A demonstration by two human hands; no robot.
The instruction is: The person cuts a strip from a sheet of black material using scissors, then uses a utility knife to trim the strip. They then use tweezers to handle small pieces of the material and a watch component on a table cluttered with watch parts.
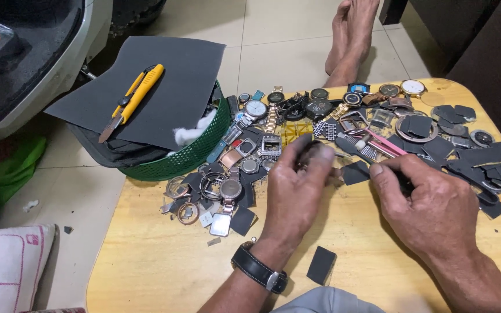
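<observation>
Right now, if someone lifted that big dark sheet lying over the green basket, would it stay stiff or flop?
The dark sheet would probably bend: it looks thin and overhangs the green basket unsupported. It seems light, so a push would likely slide it. The yellow utility knife resting on it would probably slip off if it tilts.

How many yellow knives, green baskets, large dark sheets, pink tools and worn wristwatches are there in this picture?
Yellow utility knife: 1
Green basket: 1
Large dark sheet: 1
Pink tool: 1
Wristwatch worn on the left wrist: 1
Total: 5
</observation>
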